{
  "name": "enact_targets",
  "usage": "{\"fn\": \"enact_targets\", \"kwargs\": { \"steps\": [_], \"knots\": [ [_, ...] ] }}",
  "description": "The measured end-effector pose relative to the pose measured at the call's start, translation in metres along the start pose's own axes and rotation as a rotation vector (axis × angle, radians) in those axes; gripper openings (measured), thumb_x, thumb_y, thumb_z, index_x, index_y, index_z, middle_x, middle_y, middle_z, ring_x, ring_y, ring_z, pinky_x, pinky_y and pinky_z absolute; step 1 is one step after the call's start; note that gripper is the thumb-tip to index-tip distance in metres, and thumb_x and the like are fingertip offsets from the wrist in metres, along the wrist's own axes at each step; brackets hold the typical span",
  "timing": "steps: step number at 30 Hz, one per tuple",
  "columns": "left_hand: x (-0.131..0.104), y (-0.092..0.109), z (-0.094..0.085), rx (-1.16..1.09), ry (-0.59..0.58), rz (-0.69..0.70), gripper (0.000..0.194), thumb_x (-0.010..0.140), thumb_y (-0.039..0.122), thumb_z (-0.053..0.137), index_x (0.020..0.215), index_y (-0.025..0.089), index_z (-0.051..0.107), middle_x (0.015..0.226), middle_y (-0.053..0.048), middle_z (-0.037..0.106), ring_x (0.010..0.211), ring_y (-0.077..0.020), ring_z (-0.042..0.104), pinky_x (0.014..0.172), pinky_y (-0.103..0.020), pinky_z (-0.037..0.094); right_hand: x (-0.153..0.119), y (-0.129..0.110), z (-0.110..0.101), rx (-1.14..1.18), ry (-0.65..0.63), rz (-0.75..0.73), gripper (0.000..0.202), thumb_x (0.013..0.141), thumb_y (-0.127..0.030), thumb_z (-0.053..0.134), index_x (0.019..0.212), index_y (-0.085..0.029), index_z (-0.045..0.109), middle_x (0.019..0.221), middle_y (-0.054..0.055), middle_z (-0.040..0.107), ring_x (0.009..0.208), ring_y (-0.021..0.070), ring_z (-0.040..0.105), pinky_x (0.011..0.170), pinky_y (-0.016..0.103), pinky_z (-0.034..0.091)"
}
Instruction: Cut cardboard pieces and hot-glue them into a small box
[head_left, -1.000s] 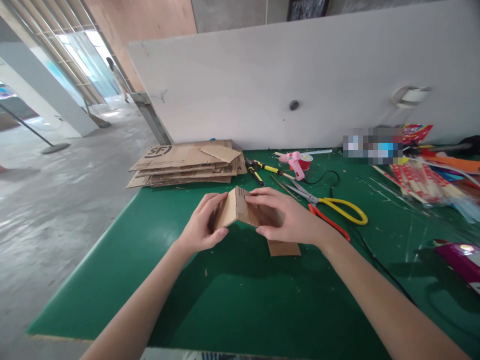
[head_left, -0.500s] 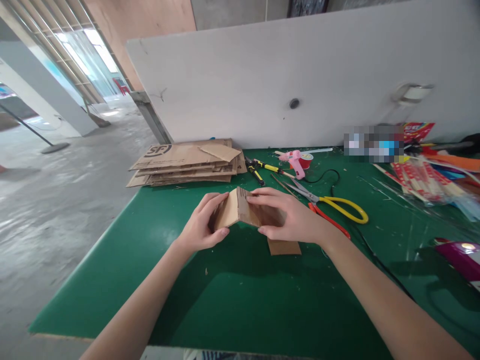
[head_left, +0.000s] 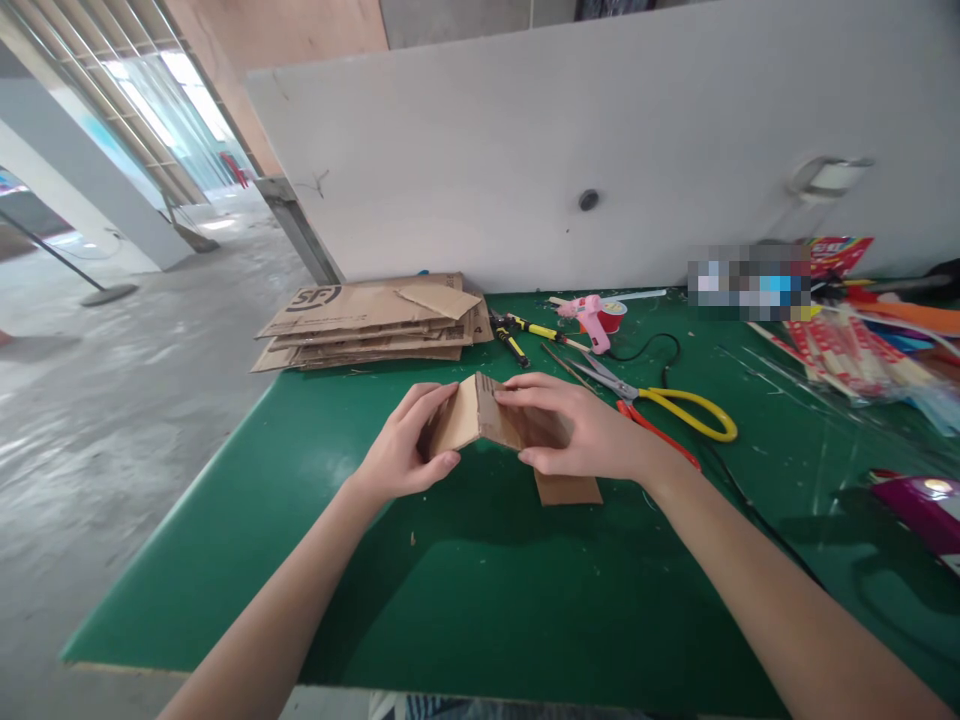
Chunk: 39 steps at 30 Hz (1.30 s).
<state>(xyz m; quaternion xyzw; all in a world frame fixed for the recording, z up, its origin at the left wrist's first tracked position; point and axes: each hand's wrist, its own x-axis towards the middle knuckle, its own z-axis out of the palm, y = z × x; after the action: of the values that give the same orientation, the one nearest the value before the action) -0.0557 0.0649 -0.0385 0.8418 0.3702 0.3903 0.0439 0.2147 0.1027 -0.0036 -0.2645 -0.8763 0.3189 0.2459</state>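
A small brown cardboard piece [head_left: 480, 412], bent into a ridge like a roof, is between my two hands above the green table [head_left: 465, 610]. My left hand [head_left: 412, 440] grips its left side, thumb below and fingers on top. On the right side my right hand [head_left: 562, 425] holds it the same way, thumb at the lower edge. Another flat cardboard piece [head_left: 568, 490] lies on the table under my right hand, partly hidden by it.
Stacked flattened cardboard [head_left: 360, 320] lies at the back left. Pliers [head_left: 512, 343], a pink glue gun [head_left: 592, 320] and yellow-handled scissors [head_left: 652, 395] lie behind my right hand. Packaged sticks [head_left: 862, 355] and a purple object [head_left: 919, 510] are at the right.
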Motion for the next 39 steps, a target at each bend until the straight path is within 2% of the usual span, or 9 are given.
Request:
{"fn": "enact_targets", "kwargs": {
  "steps": [15,26,39],
  "knots": [
    [0.0015,0.0012,0.0009,-0.045,-0.020,-0.023,0.064,0.086,0.054,0.052,0.138,0.017,0.042,0.118,-0.015,0.052,0.104,-0.0275,0.054,0.086,-0.042,0.049,0.0003,0.0016,0.0009,0.049,0.000,0.012,0.055,0.079,-0.031,0.068,0.131,-0.036,0.052,0.140,0.002,0.045,0.126,0.0258,0.047,0.104,0.048,0.042],
    [0.0032,0.0009,-0.0007,-0.068,-0.009,-0.025,0.064,0.086,0.055,0.051,0.137,0.017,0.043,0.120,-0.016,0.052,0.106,-0.0286,0.054,0.087,-0.044,0.049,0.0022,-0.0017,0.0019,0.019,0.031,-0.014,0.056,0.078,-0.030,0.068,0.132,-0.035,0.052,0.140,0.003,0.045,0.125,0.0267,0.048,0.104,0.049,0.041],
    [0.0025,0.0013,0.0000,-0.049,-0.035,-0.035,0.064,0.086,0.055,0.051,0.136,0.017,0.043,0.120,-0.017,0.053,0.104,-0.0282,0.055,0.086,-0.043,0.049,0.0004,0.0031,0.0021,0.023,0.003,0.000,0.056,0.079,-0.032,0.068,0.133,-0.036,0.051,0.140,0.004,0.044,0.126,0.0281,0.047,0.104,0.051,0.040]
  ]
}}
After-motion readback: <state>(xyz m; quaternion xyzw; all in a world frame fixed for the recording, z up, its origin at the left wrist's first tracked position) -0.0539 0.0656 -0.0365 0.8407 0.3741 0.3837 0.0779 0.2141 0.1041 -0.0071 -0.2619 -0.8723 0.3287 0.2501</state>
